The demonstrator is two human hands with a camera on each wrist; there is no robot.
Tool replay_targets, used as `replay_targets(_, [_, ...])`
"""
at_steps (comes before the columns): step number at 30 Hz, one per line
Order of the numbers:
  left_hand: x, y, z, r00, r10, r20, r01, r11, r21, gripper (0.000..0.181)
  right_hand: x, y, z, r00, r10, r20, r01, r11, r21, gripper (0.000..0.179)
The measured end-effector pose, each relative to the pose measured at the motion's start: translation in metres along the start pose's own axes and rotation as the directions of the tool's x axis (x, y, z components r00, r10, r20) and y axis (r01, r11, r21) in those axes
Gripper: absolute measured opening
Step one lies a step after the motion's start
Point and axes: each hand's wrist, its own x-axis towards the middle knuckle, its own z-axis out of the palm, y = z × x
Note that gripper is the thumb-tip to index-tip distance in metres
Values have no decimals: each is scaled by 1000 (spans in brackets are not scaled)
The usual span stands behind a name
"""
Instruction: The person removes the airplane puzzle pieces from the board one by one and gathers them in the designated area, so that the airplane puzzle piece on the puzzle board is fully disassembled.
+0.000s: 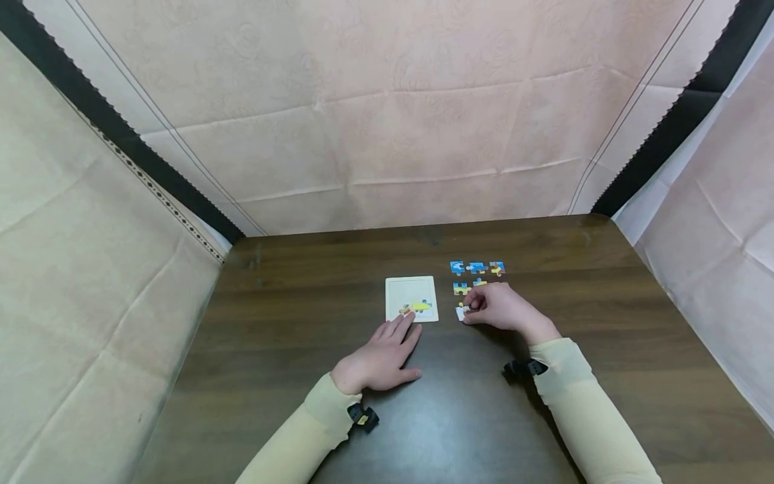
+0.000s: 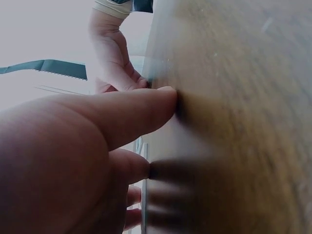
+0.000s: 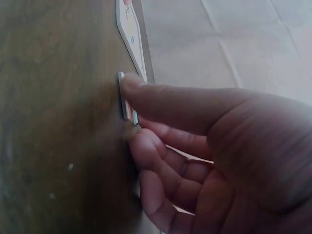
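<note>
A square white puzzle board (image 1: 402, 289) lies on the table, a few pieces with a yellow and brown picture set in its lower right part. My left hand (image 1: 377, 356) lies palm down with spread, fairly straight fingers, their tips on the board's near edge; its thumb (image 2: 146, 109) touches the tabletop. To the right of the board, my right hand (image 1: 504, 310) pinches a puzzle piece (image 1: 460, 314) between thumb and curled fingers, low at the table. The right wrist view shows this piece (image 3: 128, 111) edge-on, partly covered by the thumb.
Beyond the right hand lie several loose pieces: a blue one (image 1: 457, 267), another blue one (image 1: 477, 267), a multicoloured one (image 1: 497, 268) and a yellow-blue one (image 1: 461, 289). One more (image 1: 480, 282) is partly hidden by that hand. Pale cloth (image 1: 393, 134) hangs behind the brown table (image 1: 302, 289).
</note>
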Motion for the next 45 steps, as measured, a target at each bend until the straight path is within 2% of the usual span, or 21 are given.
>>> replay_targets(8, [-6, 5, -8, 1000, 15, -6, -15, 1000, 7, 86, -2, -3, 1, 1000, -3, -11, 2, 999, -41, 21])
replay_targets(24, [-4, 6, -8, 1000, -16, 4, 15, 999, 44, 87, 0, -1, 3, 1000, -15, -10, 15, 1000, -22, 21])
replay_targets(45, [-5, 6, -9, 1000, -17, 5, 17, 999, 36, 87, -2, -5, 0, 1000, 3, 12, -3, 1000, -18, 25])
